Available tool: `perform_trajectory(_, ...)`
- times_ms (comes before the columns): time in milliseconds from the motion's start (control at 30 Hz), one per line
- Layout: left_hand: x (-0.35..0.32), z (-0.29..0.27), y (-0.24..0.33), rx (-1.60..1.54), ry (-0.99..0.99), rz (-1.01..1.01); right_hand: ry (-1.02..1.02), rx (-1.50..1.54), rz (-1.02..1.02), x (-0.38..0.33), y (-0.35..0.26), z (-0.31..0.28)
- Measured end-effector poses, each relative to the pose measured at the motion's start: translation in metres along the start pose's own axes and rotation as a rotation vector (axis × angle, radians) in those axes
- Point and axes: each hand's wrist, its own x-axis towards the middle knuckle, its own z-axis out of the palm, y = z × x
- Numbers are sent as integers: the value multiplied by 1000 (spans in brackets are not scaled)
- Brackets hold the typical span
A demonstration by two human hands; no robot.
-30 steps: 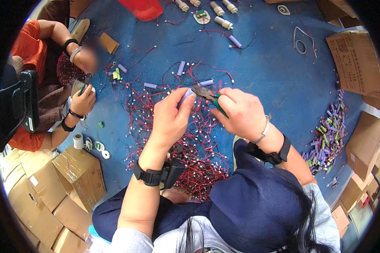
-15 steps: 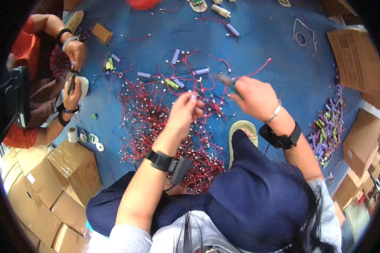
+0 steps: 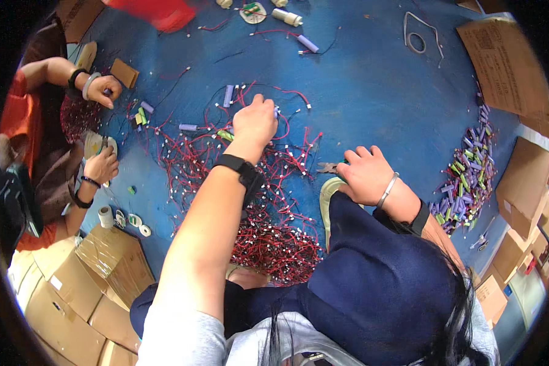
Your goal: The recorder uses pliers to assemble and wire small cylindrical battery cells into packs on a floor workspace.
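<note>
Head view: a blue mat (image 3: pixel 372 91) carries a tangle of thin red wires (image 3: pixel 250 201) with small white plugs. The left hand (image 3: pixel 255 121) reaches far forward, its fingers pinched together on a small purple cylindrical cell (image 3: pixel 277 112) among the wires; a black watch sits on that wrist. The right hand (image 3: pixel 365 174), with a metal bangle, rests lower by the knee, closed around pliers (image 3: pixel 327 167) whose metal tip pokes out to the left. A heap of purple and green cells (image 3: pixel 466 177) lies to the right beside cardboard boxes (image 3: pixel 524 177). Another person's hands (image 3: pixel 104 90) work at the left.
</note>
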Motion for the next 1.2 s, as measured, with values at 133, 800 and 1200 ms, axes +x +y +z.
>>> perform_trajectory(133, -7, -31, -9, -562, 349, -114, 193, 165, 33, -7, 14, -4)
perform_trajectory(800, -103, -88, 16, -1438, 165, -327, 362, 921, -158, 22, -20, -33)
perform_trajectory(1200, -123, -93, 14, -1527, 185, -291, 448, 867, -112, 34, -41, -29)
